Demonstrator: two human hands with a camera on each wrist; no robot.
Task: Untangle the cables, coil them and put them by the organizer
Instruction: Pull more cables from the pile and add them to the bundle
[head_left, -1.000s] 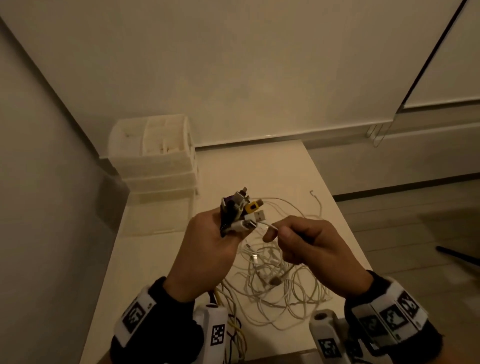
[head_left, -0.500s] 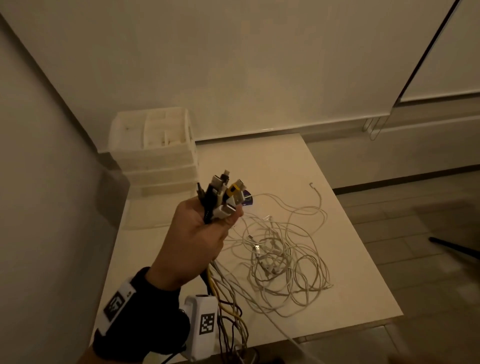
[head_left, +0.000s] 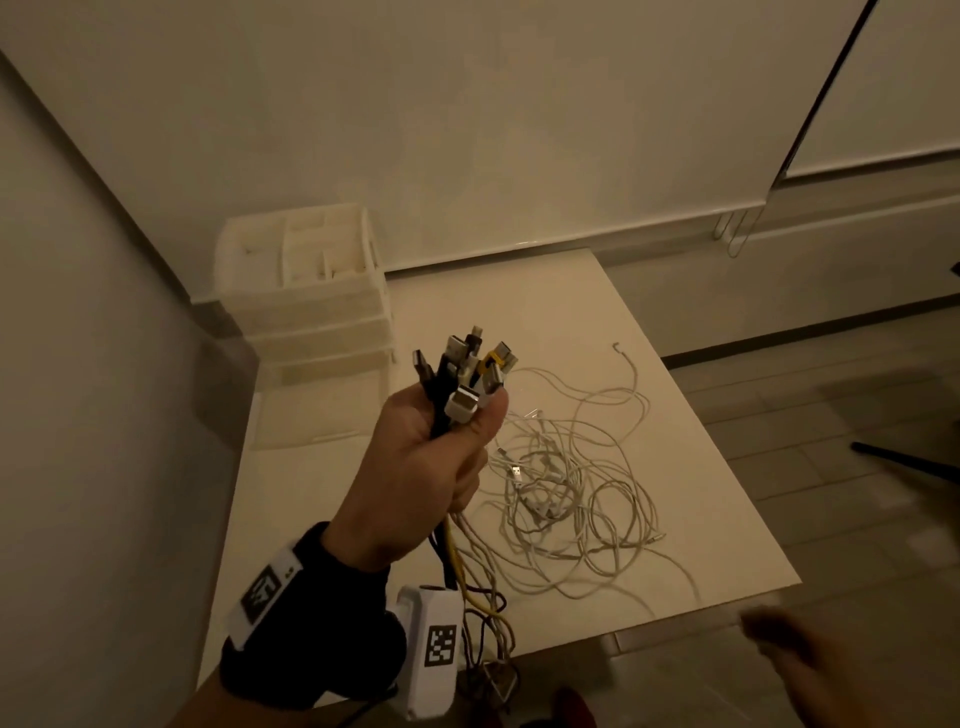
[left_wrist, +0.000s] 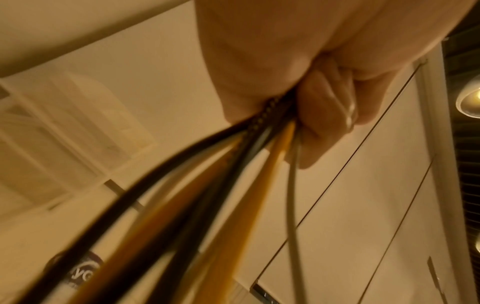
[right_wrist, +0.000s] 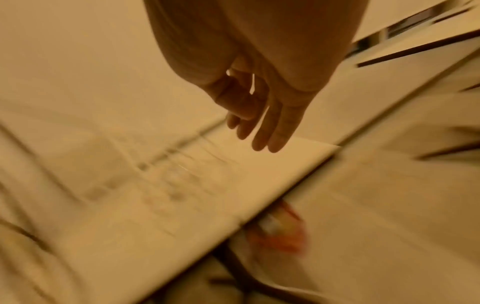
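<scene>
My left hand (head_left: 441, 457) is raised over the white table (head_left: 571, 306) and grips a bundle of cables (head_left: 467, 374) just below their plugs, which fan out above my fist. Black, yellow and white cords (left_wrist: 233, 185) trail down from the fist past my wrist and off the table's near edge. A tangled pile of white cables (head_left: 566, 483) lies on the table to the right of the fist. The white organizer (head_left: 306, 291) stands at the table's far left corner. My right hand (right_wrist: 259, 115) hangs blurred off the table's near right corner (head_left: 810, 660), fingers loosely straight and empty.
A wall runs along the table's left side and another behind it. Tiled floor lies to the right of the table, with a dark rod (head_left: 904, 460) on it. Something red (head_left: 571, 706) shows below the table's near edge.
My right hand let go of the white plug it pinched by the bundle and dropped away to the lower right. My left hand lifted the bundle slightly.
</scene>
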